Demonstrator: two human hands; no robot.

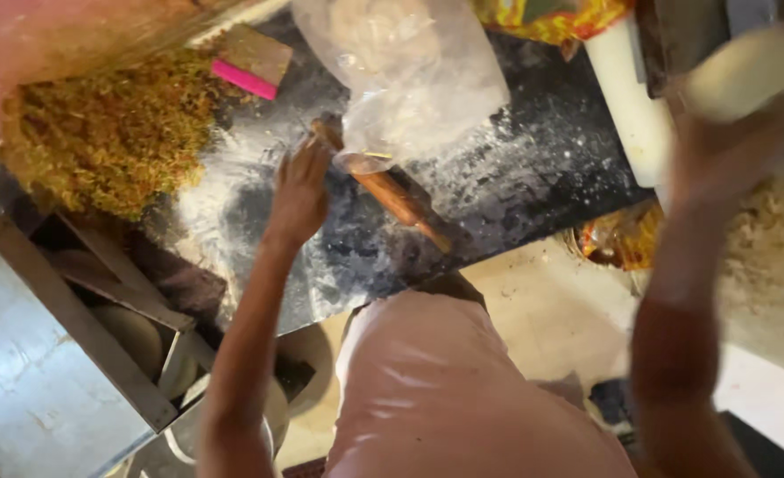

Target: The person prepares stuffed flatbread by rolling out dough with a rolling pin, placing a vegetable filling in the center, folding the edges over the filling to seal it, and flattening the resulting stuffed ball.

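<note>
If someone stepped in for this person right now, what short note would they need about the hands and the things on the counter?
Left hand: resting on the upper end of the wooden rolling pin, which lies on the floured dark counter.
Right hand: raised at the right, holding a pale flat round of dough; blurred, so the grip is unclear.
Nearby: a clear plastic bag lies over the pin's top end, a heap of yellow-brown shreds sits at the left, a white cylinder to the right.
Done: the counter is floured and one round is flattened.
Left: cannot tell from this view.
</note>
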